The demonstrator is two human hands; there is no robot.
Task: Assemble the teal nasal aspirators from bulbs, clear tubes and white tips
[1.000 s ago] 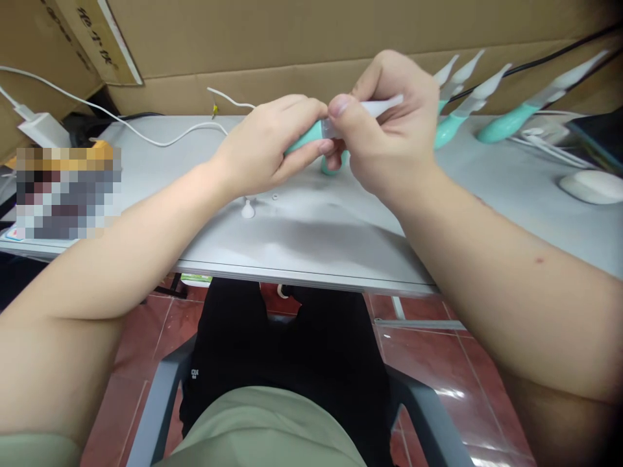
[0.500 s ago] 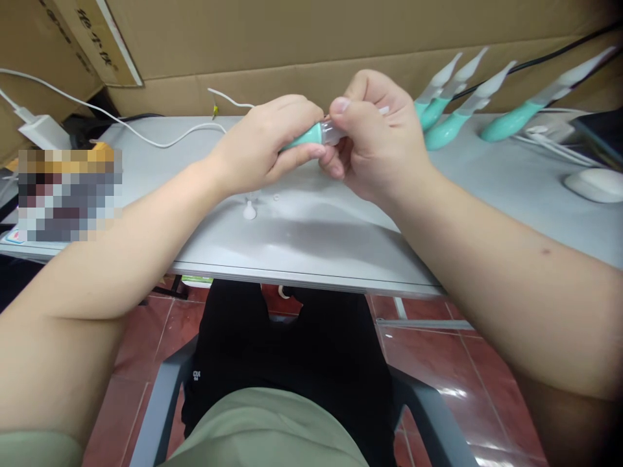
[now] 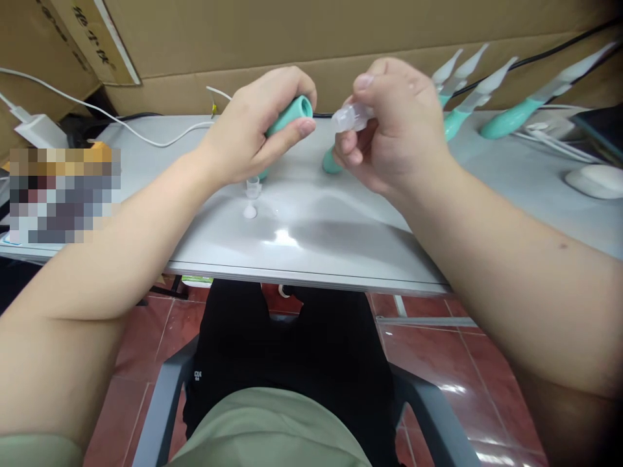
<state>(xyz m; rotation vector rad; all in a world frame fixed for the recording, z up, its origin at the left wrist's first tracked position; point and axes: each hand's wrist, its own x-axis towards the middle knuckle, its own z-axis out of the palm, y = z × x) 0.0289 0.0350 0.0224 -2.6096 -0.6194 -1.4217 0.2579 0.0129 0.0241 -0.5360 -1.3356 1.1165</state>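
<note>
My left hand [image 3: 265, 120] is wrapped round a teal bulb [image 3: 293, 115], whose round open end faces right. Across a gap, my right hand [image 3: 396, 117] pinches a clear plastic tube [image 3: 349, 118]; the part inside the fingers is hidden. Below my left hand, a small clear piece [image 3: 253, 188] and a small white piece [image 3: 250, 211] are on the table. Another teal object [image 3: 331, 162] shows partly beneath my right hand. Several teal bulbs with clear necks and white tips, one of them complete in view [image 3: 516, 118], lie at the back right.
The grey table [image 3: 311, 266] has a cardboard wall [image 3: 302, 32] behind it. A white mouse [image 3: 596, 181] lies at the right. A white charger [image 3: 43, 131], cables and a blurred-out item [image 3: 63, 194] are on the left.
The clear tube has come away from the teal bulb. My right hand has moved right with the tube, and my left hand has tilted the bulb so its open end shows.
</note>
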